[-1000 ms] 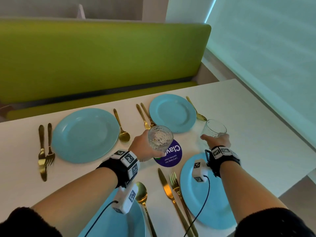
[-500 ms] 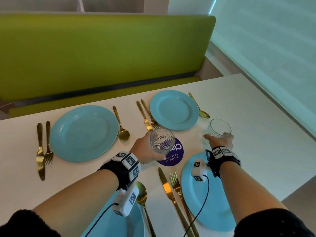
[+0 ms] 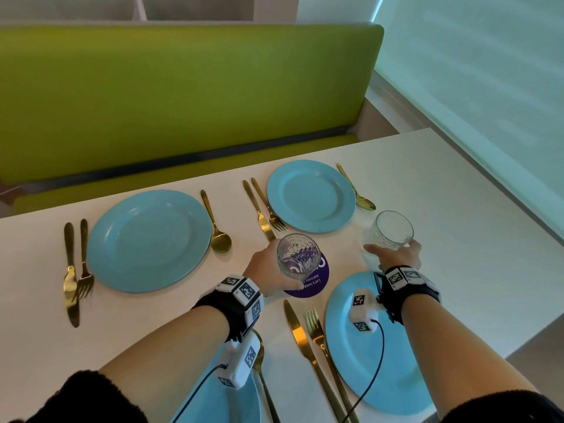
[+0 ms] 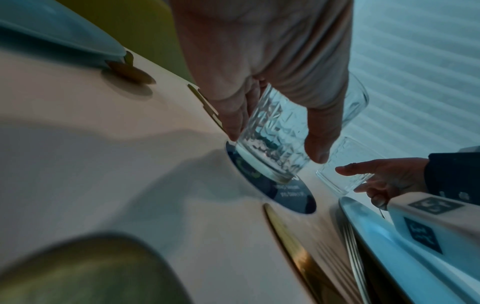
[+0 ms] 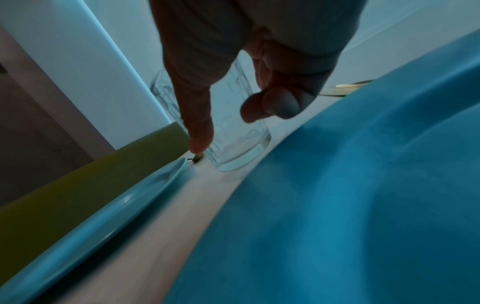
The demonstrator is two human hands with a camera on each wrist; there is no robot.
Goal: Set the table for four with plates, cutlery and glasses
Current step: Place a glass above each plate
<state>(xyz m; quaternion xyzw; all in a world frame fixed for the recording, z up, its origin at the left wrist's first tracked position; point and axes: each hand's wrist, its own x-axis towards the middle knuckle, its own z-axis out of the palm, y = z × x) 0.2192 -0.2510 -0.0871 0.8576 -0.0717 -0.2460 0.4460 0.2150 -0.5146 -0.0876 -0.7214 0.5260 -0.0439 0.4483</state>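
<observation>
My left hand (image 3: pixel 274 270) grips a cut-glass tumbler (image 3: pixel 297 254) from the side. In the left wrist view this tumbler (image 4: pixel 275 144) is tilted, with its base right at a round purple sticker (image 4: pixel 272 189). My right hand (image 3: pixel 392 250) holds a second clear glass (image 3: pixel 390 230) between thumb and fingers, on the white table (image 3: pixel 457 239) between the far right plate (image 3: pixel 311 195) and the near right plate (image 3: pixel 366 361). In the right wrist view that glass (image 5: pixel 233 144) has its base down by the table top.
A far left blue plate (image 3: pixel 149 239) and a near left one (image 3: pixel 219 401) also lie here. Gold knives, forks and spoons flank the plates, among them a spoon (image 3: pixel 363 201) just beyond the right glass. A green bench (image 3: pixel 183 96) runs behind the table.
Both hands keep hold of their glasses at nearly the same spots. Only my view has shifted a little.
</observation>
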